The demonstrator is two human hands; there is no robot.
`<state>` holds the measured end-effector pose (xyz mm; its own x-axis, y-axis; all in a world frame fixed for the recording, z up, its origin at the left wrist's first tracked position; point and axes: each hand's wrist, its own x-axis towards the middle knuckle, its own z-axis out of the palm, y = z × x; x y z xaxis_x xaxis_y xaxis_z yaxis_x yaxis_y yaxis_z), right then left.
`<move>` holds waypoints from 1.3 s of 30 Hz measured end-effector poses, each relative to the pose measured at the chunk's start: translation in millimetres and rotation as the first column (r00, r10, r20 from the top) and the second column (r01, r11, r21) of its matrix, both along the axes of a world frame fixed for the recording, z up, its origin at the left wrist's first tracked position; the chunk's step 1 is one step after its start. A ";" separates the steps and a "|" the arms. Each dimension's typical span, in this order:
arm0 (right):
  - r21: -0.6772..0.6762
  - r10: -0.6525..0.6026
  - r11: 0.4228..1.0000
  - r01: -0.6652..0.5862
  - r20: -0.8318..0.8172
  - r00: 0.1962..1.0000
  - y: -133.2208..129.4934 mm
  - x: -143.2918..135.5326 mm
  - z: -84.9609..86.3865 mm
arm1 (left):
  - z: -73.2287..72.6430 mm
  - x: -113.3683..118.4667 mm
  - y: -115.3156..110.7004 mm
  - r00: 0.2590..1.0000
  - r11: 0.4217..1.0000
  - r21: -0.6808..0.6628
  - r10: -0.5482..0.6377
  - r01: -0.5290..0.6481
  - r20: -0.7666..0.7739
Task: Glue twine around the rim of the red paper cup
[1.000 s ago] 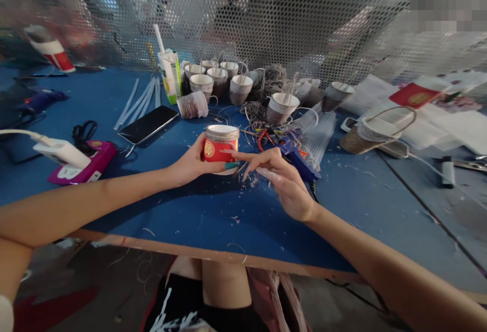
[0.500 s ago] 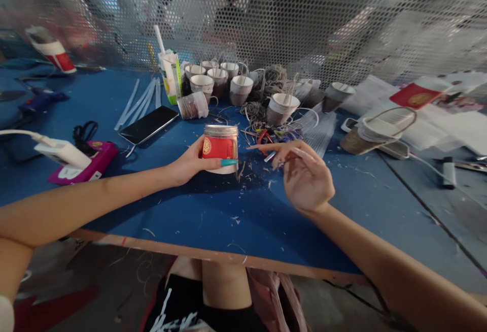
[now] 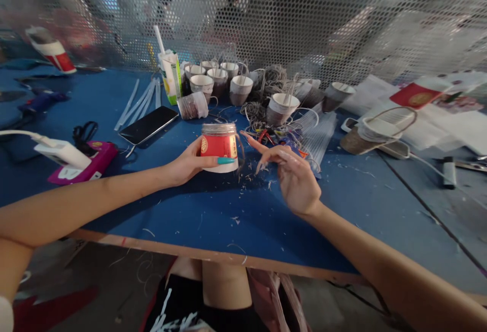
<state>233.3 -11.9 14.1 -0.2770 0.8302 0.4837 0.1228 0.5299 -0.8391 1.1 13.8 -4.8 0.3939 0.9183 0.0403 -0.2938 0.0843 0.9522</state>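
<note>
My left hand (image 3: 186, 163) is wrapped round a red and white paper cup (image 3: 220, 146), thumb across its front, holding it upright just over the blue table. Grey cord winds round the cup's top, and a thin strand hangs down its right side. To the right of the cup is my right hand (image 3: 294, 177), its fingers spread and index finger pointing toward the cup's upper right edge; nothing shows in it. Behind my right hand are small red and blue tools (image 3: 266, 136), partly hidden.
Cord-wrapped cups (image 3: 241, 88) stand at the back beside a drink carton (image 3: 171, 75). On the left lie a phone (image 3: 148, 125) and a purple power strip (image 3: 83, 163). At the right sits a cup with a looped handle (image 3: 355, 140). A mesh screen (image 3: 228, 17) rises behind.
The cup has turned slightly in my left hand and shifted a little left. My right hand has moved left and slightly down, uncovering more of the blue tool. The hanging strand shows more clearly.
</note>
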 end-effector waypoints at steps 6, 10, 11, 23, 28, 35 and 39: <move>0.009 -0.152 0.987 0.162 -0.310 0.939 -5.1 -7.8 10.5 | -0.7 0.0 -0.1 1.000 1.000 -0.019 -0.003 0.003 -0.017; -0.101 0.096 0.988 -0.120 -0.218 0.971 -14.1 -9.3 15.2 | -0.6 0.1 0.2 0.999 0.999 0.024 -0.034 0.034 -0.007; -0.148 0.149 0.973 -0.178 -0.188 0.971 -15.2 -9.2 15.4 | -1.0 -0.4 0.6 0.999 0.998 0.035 -0.048 0.048 -0.005; -0.313 0.359 0.843 -0.438 -0.278 0.891 -15.9 -10.2 13.6 | 2.8 0.7 -0.7 0.987 0.980 0.113 -0.163 0.163 -0.006; -0.340 0.219 0.880 -0.333 -0.332 0.917 -8.9 -10.6 14.5 | 6.8 -0.5 -2.0 0.984 0.978 0.112 -0.177 0.178 -0.025; -0.289 0.050 0.948 -0.130 -0.269 0.962 -4.4 -5.7 14.3 | 8.6 -0.2 -1.9 0.986 0.986 0.047 -0.161 0.159 0.046; 0.057 -0.043 0.997 0.057 -0.219 0.975 -13.0 -3.3 21.6 | 8.0 0.1 -0.9 0.988 0.991 0.002 -0.132 0.132 0.078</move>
